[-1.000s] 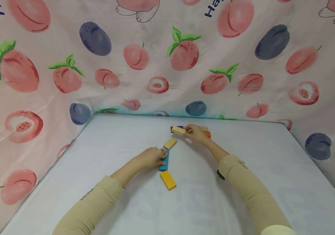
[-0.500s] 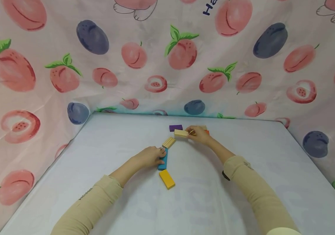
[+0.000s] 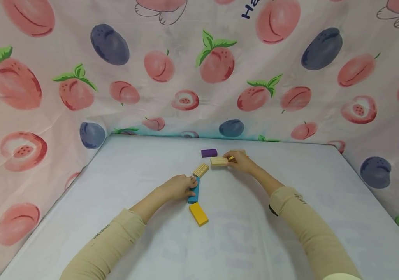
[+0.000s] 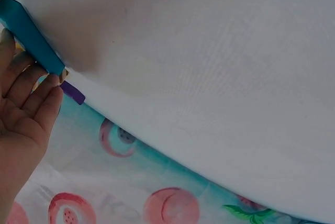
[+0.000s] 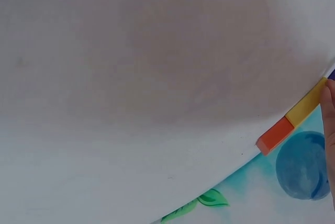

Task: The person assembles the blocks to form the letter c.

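In the head view my left hand (image 3: 179,187) holds the blue block (image 3: 194,195), thumb and fingertips along its side. The left wrist view shows the fingers against the same blue block (image 4: 32,35). My right hand (image 3: 240,161) pinches the right end of a plain wooden block (image 3: 218,161) low over the table; whether it touches the cloth I cannot tell. A grooved wooden block (image 3: 201,170) lies between it and the blue one. Nearer me lies a yellow block (image 3: 198,214), angled beside the blue block's near end. Behind the wooden block sits a purple block (image 3: 209,153).
Partly hidden behind my right hand is another wooden block (image 3: 238,151). The right wrist view shows an orange block (image 5: 275,135) end to end with a yellow block (image 5: 307,104). A fruit-printed cloth (image 3: 185,70) rises behind the white table (image 3: 290,241).
My right hand has drawn the plain wooden block toward me and to the right, uncovering the purple block. The left hand stays on the blue block.
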Available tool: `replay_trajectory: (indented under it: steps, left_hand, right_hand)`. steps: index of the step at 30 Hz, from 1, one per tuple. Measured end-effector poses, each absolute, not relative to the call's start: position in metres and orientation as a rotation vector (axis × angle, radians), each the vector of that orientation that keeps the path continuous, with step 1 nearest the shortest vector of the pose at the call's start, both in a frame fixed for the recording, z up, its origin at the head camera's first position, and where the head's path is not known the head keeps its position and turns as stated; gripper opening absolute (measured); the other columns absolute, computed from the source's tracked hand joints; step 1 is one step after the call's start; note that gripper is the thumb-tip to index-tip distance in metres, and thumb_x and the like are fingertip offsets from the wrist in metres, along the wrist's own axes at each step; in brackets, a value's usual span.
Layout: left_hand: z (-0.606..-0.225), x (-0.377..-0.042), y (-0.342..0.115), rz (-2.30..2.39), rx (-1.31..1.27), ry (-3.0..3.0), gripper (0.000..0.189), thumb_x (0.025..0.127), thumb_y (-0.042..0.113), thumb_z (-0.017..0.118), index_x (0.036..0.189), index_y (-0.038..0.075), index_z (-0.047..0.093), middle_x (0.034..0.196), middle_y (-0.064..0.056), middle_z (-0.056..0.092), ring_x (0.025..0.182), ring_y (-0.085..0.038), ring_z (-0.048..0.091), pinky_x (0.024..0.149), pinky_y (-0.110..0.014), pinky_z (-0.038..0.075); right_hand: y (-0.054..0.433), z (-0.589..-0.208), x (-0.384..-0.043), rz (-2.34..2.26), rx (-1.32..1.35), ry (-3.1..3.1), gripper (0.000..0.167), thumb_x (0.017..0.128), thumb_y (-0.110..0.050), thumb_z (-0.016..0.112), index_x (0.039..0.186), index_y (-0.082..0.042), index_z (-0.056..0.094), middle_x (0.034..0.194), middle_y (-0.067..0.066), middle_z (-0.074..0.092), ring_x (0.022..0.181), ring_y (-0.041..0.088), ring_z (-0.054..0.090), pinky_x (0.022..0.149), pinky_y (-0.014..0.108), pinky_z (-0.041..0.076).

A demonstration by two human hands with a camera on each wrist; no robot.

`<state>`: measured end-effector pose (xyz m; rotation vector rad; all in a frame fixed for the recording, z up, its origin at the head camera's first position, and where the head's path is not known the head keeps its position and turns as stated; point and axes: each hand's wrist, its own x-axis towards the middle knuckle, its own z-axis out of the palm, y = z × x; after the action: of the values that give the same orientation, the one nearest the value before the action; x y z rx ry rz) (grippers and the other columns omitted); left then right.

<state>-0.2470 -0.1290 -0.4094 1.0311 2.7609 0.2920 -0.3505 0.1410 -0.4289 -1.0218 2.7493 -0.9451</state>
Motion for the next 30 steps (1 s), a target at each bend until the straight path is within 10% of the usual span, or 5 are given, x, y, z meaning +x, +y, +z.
replay_trajectory:
  steps: [30]
  left_hand:
    - [-0.410, -0.248, -0.132, 0.330, 1.051, 2.757, 0.045, 0.089, 0.025, 0.064, 0.125, -0.001, 0.058, 0.130, -0.018, 0.056, 0.113, -0.033, 0.059, 0.099, -0.041, 0.048]
  right_hand:
    - [0.133, -0.433, -0.367, -0.781, -1.039, 2.805, 0.023, 0.088, 0.001, 0.061, 0.110, 0.009, 0.062, 0.110, 0.024, 0.065, 0.105, 0.036, 0.058, 0.092, 0.044, 0.051]
